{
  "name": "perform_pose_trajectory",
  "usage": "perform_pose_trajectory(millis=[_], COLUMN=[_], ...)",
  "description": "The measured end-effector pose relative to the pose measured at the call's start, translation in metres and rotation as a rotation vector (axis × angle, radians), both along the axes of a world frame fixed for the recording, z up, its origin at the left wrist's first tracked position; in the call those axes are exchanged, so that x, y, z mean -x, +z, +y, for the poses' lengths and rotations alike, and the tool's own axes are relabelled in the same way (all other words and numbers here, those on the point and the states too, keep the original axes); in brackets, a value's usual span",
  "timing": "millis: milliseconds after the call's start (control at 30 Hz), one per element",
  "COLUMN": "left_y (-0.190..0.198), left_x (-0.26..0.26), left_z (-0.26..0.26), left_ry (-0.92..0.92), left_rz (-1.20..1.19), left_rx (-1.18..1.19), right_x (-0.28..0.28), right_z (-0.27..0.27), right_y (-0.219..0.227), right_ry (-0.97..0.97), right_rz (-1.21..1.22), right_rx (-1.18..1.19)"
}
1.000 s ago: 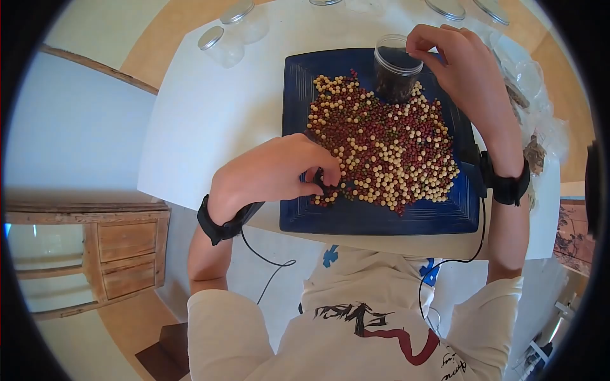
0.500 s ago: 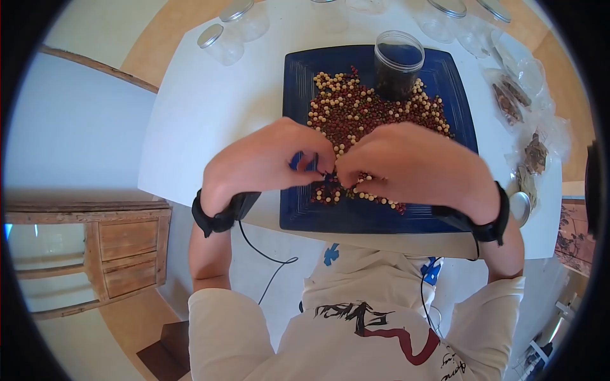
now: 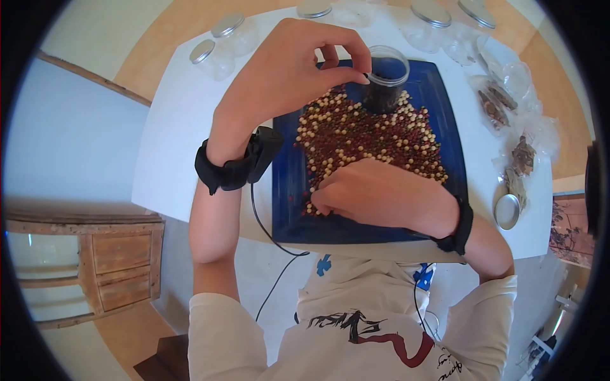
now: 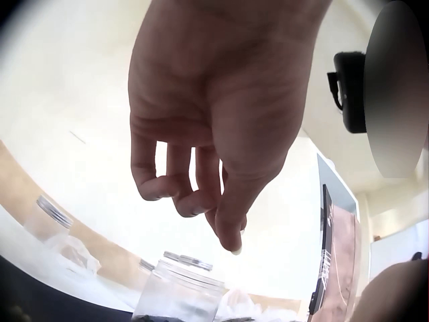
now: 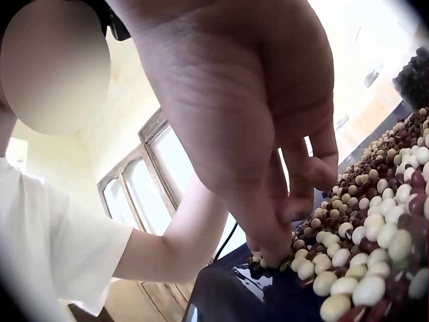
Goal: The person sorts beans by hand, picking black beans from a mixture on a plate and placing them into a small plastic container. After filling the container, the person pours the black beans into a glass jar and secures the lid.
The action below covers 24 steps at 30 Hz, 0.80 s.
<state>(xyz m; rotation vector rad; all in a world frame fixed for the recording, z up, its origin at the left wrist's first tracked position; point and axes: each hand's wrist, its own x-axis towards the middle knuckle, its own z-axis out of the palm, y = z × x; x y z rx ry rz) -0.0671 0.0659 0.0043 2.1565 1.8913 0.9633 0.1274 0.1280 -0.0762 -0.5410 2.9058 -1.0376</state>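
Observation:
Over the far side of the blue square tray (image 3: pixel 448 216), my left hand (image 3: pixel 286 76) is raised beside a clear jar (image 3: pixel 381 95) holding dark contents. Its thumb and forefinger pinch a small dark bean (image 3: pixel 366 77) right at the jar's rim; the other fingers are bent. My right hand (image 3: pixel 381 193) reaches down to the near left edge of the mixed beans (image 3: pixel 368 143), which are cream, dark red and green. In the right wrist view its fingertips (image 5: pixel 271 255) are among cream and dark beans; I cannot tell whether they grip any.
Clear jars with silver lids (image 3: pixel 229 25) stand along the back of the white table (image 3: pixel 171 140). On the right lie plastic bags of dried brown pieces (image 3: pixel 492 105) and a loose silver lid (image 3: pixel 507 211). A cable (image 3: pixel 267 232) hangs from my left wrist.
My right hand went from the jar down to the beans at the near left. My left hand rose from those beans to the jar's rim, after both hands were close together over the tray.

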Motion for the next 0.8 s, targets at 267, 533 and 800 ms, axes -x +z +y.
perform_pose_trajectory(millis=[267,533,800], left_y=[-0.008,-0.012,-0.002], left_x=[-0.002,0.0,-0.005], left_z=[0.041,0.028,-0.032], left_ry=[0.011,0.048,-0.008], left_rz=[0.086,0.036,-0.088], left_rx=[0.012,0.034,0.297], right_x=[-0.002,-0.009,-0.001], right_z=[0.002,0.035,0.099], right_y=[0.005,0.048,0.054], right_ry=[0.075,-0.042,-0.62], right_rz=[-0.007,0.102,0.553], right_rx=[0.013,-0.03,-0.235])
